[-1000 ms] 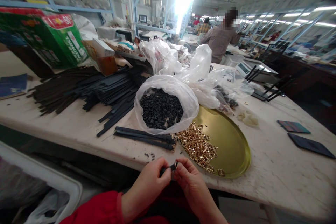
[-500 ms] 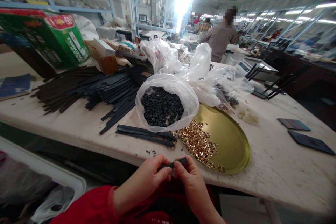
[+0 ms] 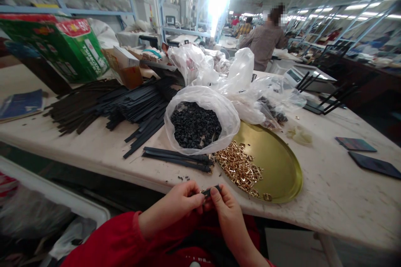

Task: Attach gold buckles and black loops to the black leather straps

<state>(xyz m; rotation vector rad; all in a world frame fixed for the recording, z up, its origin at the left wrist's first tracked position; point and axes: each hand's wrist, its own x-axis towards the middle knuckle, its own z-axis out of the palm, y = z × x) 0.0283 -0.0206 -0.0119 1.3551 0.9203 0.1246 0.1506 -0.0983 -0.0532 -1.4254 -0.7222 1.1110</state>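
Note:
Between both hands is a black strap [image 3: 208,192], with a small gold buckle [image 3: 202,191] on it. My left hand [image 3: 183,201] is closed, pinching the strap at the buckle. Thumb and fingers of my right hand [image 3: 228,208] grip the strap's short end; the rest of it is hidden by the hands. Just beyond, finished-looking black straps with buckles [image 3: 177,160] lie on the table. A clear plastic bag [image 3: 230,133] of small black loops [image 3: 194,127] stands behind them. To the right, many gold buckles [image 3: 239,167] are heaped on a gold oval tray [image 3: 278,162].
Piles of black straps [image 3: 138,102] and dark brown straps [image 3: 78,104] spread over the table [image 3: 328,200] at left. A green carton [image 3: 75,54], plastic bags [image 3: 194,60], a blue booklet [image 3: 21,104] and two flat dark devices [image 3: 374,164] are around. A person [image 3: 263,44] stands behind the table.
The buckle, earlier under my right thumb, now shows at my left fingertips. My right thumb has shifted onto the strap's end. The whole view has tilted slightly.

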